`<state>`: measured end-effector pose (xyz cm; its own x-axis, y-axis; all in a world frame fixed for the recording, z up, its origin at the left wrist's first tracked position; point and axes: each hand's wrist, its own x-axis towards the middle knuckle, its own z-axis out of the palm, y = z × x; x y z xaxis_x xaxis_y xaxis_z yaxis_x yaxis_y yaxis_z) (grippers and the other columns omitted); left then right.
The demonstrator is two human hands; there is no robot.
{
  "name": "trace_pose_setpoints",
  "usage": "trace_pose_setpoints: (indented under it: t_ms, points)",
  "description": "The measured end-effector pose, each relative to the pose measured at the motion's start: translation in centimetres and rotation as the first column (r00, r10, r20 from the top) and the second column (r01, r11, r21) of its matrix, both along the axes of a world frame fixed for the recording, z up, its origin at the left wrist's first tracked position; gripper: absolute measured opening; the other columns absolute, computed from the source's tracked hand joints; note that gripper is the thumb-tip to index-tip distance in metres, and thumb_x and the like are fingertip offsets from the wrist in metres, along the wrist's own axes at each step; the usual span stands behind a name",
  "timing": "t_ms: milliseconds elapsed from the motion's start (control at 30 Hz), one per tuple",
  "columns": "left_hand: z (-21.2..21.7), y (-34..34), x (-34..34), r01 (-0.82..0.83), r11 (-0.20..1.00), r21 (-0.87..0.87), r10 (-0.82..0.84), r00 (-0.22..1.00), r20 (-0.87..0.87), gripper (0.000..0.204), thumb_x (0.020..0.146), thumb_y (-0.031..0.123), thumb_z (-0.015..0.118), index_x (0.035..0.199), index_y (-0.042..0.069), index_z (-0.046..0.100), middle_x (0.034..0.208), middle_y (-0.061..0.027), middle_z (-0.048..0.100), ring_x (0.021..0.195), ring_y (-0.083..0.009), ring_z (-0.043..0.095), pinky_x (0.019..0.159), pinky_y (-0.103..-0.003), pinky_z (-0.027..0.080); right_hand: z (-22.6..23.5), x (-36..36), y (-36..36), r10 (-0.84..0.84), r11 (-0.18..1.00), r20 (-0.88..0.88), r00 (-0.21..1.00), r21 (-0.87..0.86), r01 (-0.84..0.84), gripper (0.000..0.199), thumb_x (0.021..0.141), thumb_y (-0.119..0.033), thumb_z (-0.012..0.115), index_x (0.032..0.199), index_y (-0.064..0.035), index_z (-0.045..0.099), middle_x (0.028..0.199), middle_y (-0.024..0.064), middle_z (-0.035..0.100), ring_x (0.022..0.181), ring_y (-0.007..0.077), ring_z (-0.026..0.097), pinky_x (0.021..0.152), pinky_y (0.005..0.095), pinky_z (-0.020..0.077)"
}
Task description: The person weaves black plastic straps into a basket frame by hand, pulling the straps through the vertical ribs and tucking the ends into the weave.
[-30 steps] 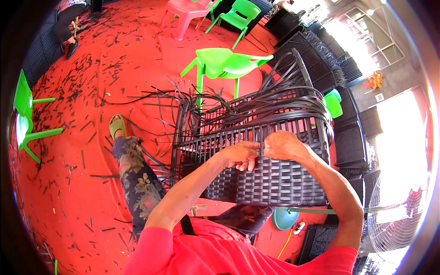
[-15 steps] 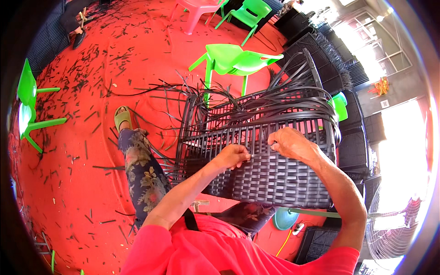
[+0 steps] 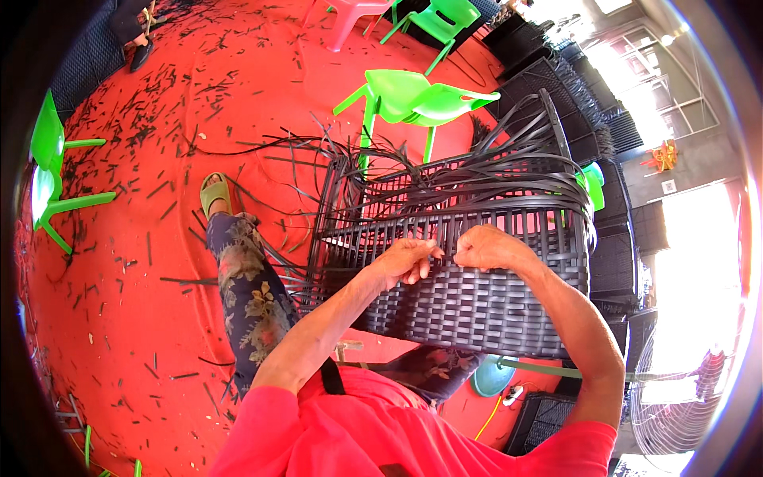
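A half-woven black wicker frame (image 3: pixel 493 314) stands tilted against my lap. Its lower part is a tight weave of flat black strips, while bare upright slats show above. At the upper edge of the weave, my left hand (image 3: pixel 408 260) has its fingers bent, with the index finger reaching toward the slats. Just beside it, my right hand (image 3: pixel 493 248) is closed, knuckles up, against the same slats. Whatever lies between the fingers of either hand is hidden. Long loose black strips (image 3: pixel 509 183) drape across the top of the frame.
Green plastic chairs (image 3: pixel 413 97) stand beyond the frame and at the left. Black strip scraps litter the red floor covering (image 3: pixel 262 103). A wire fan (image 3: pixel 679 389) stands at the right, near a round teal base (image 3: pixel 491 378). Another person's foot (image 3: pixel 141 56) shows at the far left.
My right hand has shifted slightly left and turned knuckles up, closer to my left hand. My left hand has risen a little, and its index finger has loosened from a pinch.
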<state>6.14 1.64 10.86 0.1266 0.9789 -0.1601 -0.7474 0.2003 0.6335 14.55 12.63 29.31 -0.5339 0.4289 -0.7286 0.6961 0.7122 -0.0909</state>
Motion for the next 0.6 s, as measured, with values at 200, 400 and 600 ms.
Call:
trace_pose_setpoints:
  t_ms: [200, 400, 600]
  points:
    - [0.9, 1.6, 0.1, 0.206, 0.978, 0.028, -0.202, 0.972, -0.121, 0.042, 0.095, 0.017, 0.047, 0.134, 0.003, 0.042, 0.058, -0.0081, 0.059, 0.033, -0.0098, 0.043, 0.031, -0.023, 0.030, -0.3, -1.4, -0.2, 0.242, 0.937, 0.227, 0.943, 0.196, -0.288, 0.034, 0.070, -0.029, 0.056, 0.074, 0.0025, 0.065, 0.074, 0.0214, 0.065, 0.072, 0.0360, 0.065, 0.066, 0.0440, 0.0501]
    - [0.3, 2.5, -0.1, 0.324, 0.946, 0.035, -0.309, 0.926, -0.219, 0.039, 0.093, 0.014, 0.047, 0.132, 0.012, 0.044, 0.058, -0.0094, 0.060, 0.032, -0.0101, 0.041, 0.031, -0.023, 0.028, -0.3, -1.5, -0.1, 0.234, 0.937, 0.243, 0.941, 0.201, -0.285, 0.031, 0.069, -0.029, 0.055, 0.071, -0.0010, 0.066, 0.067, 0.0195, 0.063, 0.065, 0.0345, 0.062, 0.062, 0.0426, 0.0483]
    - [-0.2, 2.4, 0.1, 0.309, 0.949, 0.064, -0.306, 0.950, -0.060, 0.027, 0.095, 0.015, 0.050, 0.121, 0.014, 0.054, 0.059, -0.0080, 0.061, 0.032, -0.0096, 0.041, 0.031, -0.023, 0.028, -0.5, -1.8, 0.0, 0.177, 0.960, 0.283, 0.943, 0.162, -0.229, 0.025, 0.072, -0.026, 0.057, 0.070, -0.0037, 0.069, 0.065, 0.0129, 0.066, 0.062, 0.0265, 0.066, 0.064, 0.0392, 0.0521]
